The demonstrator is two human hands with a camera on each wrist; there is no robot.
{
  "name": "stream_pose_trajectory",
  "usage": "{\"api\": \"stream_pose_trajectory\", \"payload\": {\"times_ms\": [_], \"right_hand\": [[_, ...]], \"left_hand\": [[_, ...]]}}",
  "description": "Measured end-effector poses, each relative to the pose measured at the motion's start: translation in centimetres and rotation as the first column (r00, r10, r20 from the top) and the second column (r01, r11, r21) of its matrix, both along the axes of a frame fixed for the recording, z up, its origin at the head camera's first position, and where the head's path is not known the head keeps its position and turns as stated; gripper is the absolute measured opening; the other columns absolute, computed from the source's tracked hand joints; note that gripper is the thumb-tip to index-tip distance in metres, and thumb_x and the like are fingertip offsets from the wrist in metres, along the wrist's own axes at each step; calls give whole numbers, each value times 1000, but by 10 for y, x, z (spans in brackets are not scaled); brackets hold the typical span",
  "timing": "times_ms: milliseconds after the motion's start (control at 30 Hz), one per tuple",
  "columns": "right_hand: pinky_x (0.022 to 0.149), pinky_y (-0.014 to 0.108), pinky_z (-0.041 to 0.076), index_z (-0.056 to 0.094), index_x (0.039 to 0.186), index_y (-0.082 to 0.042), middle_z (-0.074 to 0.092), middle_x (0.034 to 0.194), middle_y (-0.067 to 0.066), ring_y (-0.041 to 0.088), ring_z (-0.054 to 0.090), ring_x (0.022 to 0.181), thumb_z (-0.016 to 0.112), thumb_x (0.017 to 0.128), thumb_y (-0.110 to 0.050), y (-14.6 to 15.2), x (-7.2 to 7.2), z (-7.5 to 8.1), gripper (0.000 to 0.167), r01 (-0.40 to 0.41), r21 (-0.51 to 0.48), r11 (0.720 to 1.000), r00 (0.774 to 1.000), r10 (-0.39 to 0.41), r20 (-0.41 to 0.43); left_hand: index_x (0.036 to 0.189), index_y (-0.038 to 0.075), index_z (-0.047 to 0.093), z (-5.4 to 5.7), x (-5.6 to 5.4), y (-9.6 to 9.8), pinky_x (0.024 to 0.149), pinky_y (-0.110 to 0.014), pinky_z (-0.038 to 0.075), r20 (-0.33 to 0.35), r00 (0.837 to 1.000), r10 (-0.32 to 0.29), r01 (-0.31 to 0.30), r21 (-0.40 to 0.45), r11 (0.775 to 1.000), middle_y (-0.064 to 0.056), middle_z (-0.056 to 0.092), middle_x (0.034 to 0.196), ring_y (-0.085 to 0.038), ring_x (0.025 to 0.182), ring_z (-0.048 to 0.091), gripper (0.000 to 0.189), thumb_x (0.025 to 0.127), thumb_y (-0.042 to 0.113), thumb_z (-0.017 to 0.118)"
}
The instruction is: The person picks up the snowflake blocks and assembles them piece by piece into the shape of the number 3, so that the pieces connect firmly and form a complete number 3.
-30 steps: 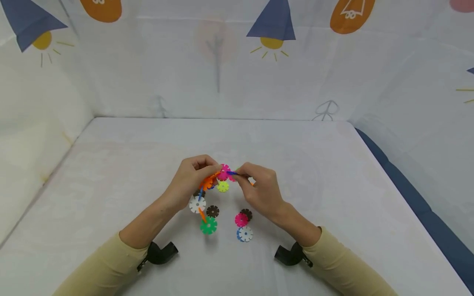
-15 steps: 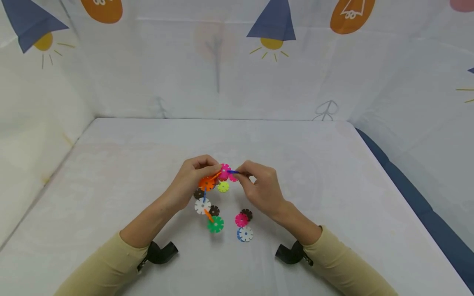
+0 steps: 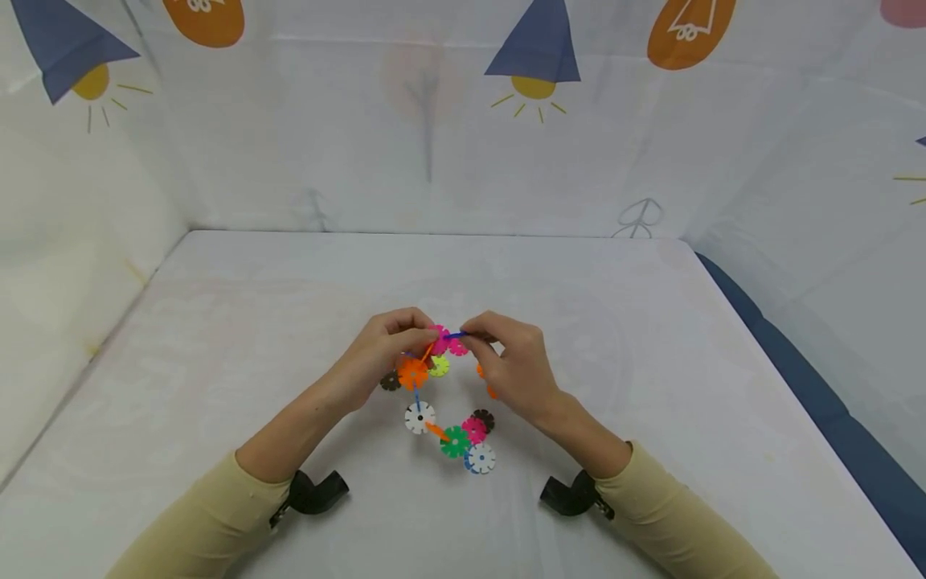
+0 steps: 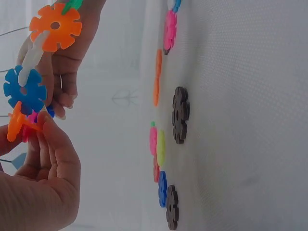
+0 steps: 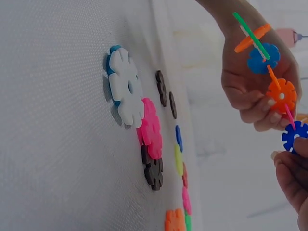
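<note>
Toothed plastic snowflake discs are slotted together into a chain hanging between the hands. In the head view, my left hand (image 3: pixel 370 362) pinches the pink disc (image 3: pixel 437 338) near the chain's upper end. My right hand (image 3: pixel 517 366) pinches the dark blue disc (image 3: pixel 452 334), seen edge-on beside the pink one. Below the left fingers dangle an orange disc (image 3: pixel 413 374), a white disc (image 3: pixel 419 417) and, lowest, a green disc (image 3: pixel 455 442). The left wrist view shows a blue disc (image 4: pixel 25 90) in the chain close to the left fingertips.
Loose discs lie on the white table (image 3: pixel 289 281): a brown disc (image 3: pixel 391 380), a yellow disc (image 3: pixel 439 367) and several others. Toward the front, a white disc (image 3: pixel 481 458) overlaps a blue one beside a pink disc (image 3: pixel 474 429). White printed cloth hangs behind.
The chain's hanging end has swung to the right, and its green disc now overlaps the loose pink disc in the head view. Both hands keep nearly the same place and hold.
</note>
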State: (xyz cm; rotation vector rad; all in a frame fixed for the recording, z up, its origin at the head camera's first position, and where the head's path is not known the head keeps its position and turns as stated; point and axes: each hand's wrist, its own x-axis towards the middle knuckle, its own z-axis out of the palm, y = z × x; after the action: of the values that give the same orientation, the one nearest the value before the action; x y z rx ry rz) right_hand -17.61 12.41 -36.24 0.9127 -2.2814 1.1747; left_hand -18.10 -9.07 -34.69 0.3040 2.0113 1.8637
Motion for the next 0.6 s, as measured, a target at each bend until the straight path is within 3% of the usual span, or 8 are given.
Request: {"api": "stream_pose_trajectory", "payload": {"times_ms": [233, 400, 500, 600], "right_hand": [[73, 27, 60, 70, 97, -4, 74, 87, 6, 12, 69, 76, 71, 89, -3, 2, -2, 2, 8, -5, -3, 1000, 999, 5, 41], [71, 26, 59, 69, 104, -5, 74, 87, 7, 11, 68, 73, 69, 91, -5, 5, -5, 3, 13, -13, 88, 996, 982, -4, 187], [68, 23, 57, 69, 109, -7, 73, 85, 4, 9, 64, 71, 69, 92, -10, 7, -7, 5, 17, -66, 243, 968, 934, -26, 357], [65, 23, 53, 69, 111, -11, 70, 84, -3, 9, 61, 70, 71, 90, -16, 9, -8, 6, 22, -170, 421, 891, 861, -74, 504]], "left_hand": [[94, 3, 60, -1, -1, 2, 78, -33, 54, 3, 1000, 4, -4, -7, 1000, -9, 62, 85, -22, 79, 60, 24, 99, 27, 57], [92, 5, 60, 0, -2, 0, 75, -33, 54, -17, 999, 30, -30, -14, 999, -5, 61, 81, -34, 80, 62, 25, 99, 28, 57], [92, 5, 60, -1, -2, 0, 74, -31, 54, -19, 999, 35, -36, -9, 999, -5, 61, 81, -37, 81, 62, 23, 99, 28, 58], [93, 6, 59, -1, -2, 0, 75, -30, 54, -15, 999, 39, -39, 2, 999, -4, 61, 81, -32, 77, 63, 22, 99, 27, 59]]}}
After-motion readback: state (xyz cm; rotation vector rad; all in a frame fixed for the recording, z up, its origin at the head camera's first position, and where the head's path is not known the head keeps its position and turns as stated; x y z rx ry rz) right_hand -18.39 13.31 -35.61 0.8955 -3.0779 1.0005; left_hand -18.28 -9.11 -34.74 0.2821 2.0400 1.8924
